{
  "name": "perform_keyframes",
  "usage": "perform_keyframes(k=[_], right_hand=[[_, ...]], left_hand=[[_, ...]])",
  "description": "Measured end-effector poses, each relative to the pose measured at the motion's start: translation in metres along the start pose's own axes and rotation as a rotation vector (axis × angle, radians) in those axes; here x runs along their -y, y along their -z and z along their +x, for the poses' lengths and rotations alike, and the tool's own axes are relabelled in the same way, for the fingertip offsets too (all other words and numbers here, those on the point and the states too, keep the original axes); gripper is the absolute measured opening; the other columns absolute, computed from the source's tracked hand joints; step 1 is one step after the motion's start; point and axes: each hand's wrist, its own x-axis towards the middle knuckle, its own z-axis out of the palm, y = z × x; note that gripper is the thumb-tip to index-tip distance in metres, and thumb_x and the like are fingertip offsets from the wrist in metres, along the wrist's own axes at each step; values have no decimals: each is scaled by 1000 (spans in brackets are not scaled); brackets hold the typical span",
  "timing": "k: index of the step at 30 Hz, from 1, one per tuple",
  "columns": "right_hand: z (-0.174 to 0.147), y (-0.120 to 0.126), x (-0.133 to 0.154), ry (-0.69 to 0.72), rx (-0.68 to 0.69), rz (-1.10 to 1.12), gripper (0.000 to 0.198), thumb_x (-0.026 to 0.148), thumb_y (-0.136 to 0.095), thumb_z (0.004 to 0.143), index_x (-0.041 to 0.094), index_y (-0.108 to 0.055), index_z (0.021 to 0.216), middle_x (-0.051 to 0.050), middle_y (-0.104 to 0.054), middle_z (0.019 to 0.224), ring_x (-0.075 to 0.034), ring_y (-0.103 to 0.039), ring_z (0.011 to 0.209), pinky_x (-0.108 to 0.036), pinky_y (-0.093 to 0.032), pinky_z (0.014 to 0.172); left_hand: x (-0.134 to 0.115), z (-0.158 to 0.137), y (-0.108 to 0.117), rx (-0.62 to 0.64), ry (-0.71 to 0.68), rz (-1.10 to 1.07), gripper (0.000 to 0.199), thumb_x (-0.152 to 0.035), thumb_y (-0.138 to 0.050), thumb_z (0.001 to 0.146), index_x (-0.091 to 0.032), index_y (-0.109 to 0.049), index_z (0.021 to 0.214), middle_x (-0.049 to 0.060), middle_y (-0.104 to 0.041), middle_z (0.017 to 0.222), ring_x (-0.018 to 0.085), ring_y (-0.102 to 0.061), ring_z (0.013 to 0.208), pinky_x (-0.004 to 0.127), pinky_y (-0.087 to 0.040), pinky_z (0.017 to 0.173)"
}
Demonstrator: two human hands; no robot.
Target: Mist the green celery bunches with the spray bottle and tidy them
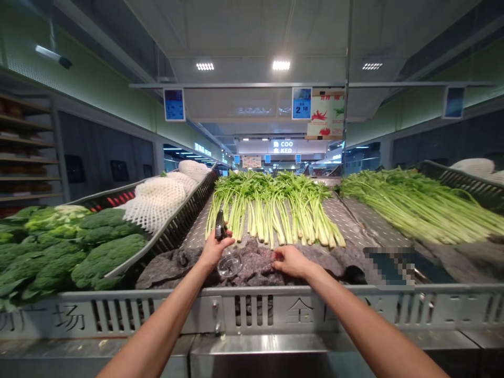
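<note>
Grey display (197, 233): sloping, viewed from my remote post.
Celery (273, 202): pale-green stalks spread in a row, leaves at the far end.
Cloth (255, 268): dark, rumpled, bunched between stalk ends and front rail (281, 311).
Left hand (212, 252): wrapped around a spray bottle (229, 266) that shows against the cloth.
Right hand (290, 260): fingers curled at the cloth; I cannot tell whether they pinch it.
Spray bottle: clear, black-topped.

You've got glaring ceiling lamps (281, 65), brightly lit celery (271, 210), dim shelves (27, 149) at left, stretched edges, pixelated patch (389, 268) near right.
</note>
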Motion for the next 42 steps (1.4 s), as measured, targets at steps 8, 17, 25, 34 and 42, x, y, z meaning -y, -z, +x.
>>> perform_keyframes(k=[8,17,25,34,42], right_hand=[[12,25,-32,-197,-439,169,26,24,-46,69,14,-59,88,-6,-61,90,-13,-55,76,-23,-39,72],[2,14,-36,-182,-19,-66,14,18,-50,62,16,-62,70,-4,-64,70,-13,-55,64,-21,-36,58],[2,14,-32,-192,-15,-89,15,19,-49,64,17,-62,72,-3,-64,72,-12,-55,66,-20,-36,59],[11,15,-34,-249,-171,-74,21,20,-46,67,15,-62,80,-6,-64,83,-15,-55,76,-22,-37,68],[16,21,-45,-265,-395,-21,27,20,-45,68,15,-58,91,-7,-60,94,-16,-55,83,-25,-39,75]], left_hand=[[-3,-1,7,65,-138,148,55,-28,-61,55,-16,-48,107,2,-57,85,18,-53,81,35,-40,81],[18,-2,8,3,-234,234,54,-36,-61,60,-16,-49,109,6,-56,98,22,-52,94,38,-36,88],[2,-17,6,132,-309,202,37,-31,-56,64,-15,-54,98,10,-54,112,21,-57,92,37,-41,86],[3,-2,1,53,-271,196,35,-32,-55,66,-15,-54,96,3,-62,82,17,-58,77,33,-42,79],[-3,9,-20,3,-269,175,32,-30,-54,64,-17,-53,93,0,-60,73,18,-56,77,30,-42,73]])
